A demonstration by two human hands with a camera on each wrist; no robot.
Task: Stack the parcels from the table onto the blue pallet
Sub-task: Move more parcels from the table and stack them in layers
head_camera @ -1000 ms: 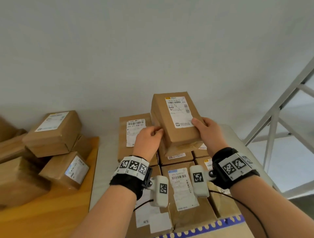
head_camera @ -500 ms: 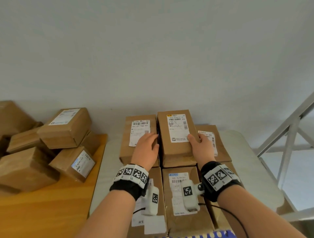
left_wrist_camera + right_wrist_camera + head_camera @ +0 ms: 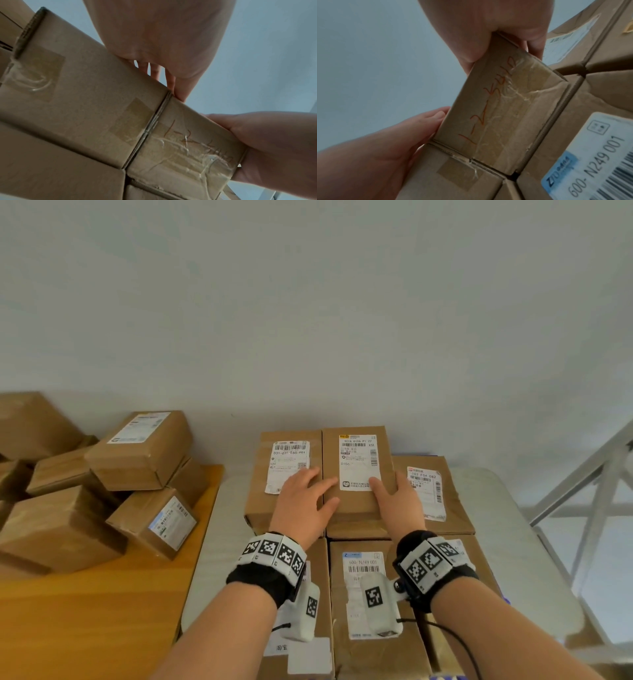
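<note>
A brown parcel (image 3: 356,508) (image 3: 185,148) (image 3: 496,115) with a white label and red writing on its end lies flat in the back row of the stack, between two other parcels. My right hand (image 3: 400,505) (image 3: 488,20) grips its right near edge, thumb on top and fingers down the side. My left hand (image 3: 301,501) (image 3: 163,33) lies flat on the left neighbour parcel (image 3: 260,501), its thumb touching the middle parcel. A sliver of the blue pallet (image 3: 445,677) shows below the stack.
Several brown parcels (image 3: 144,450) are heaped on the wooden table (image 3: 85,611) to the left. A lower parcel (image 3: 455,508) sits right of the held one, and labelled parcels (image 3: 363,570) fill the front row. A grey metal frame (image 3: 599,501) stands at right; the wall is close behind.
The parcel came down from a raised, tilted hold into the back row and now lies flat. My left hand left its side and spread onto the neighbour parcel.
</note>
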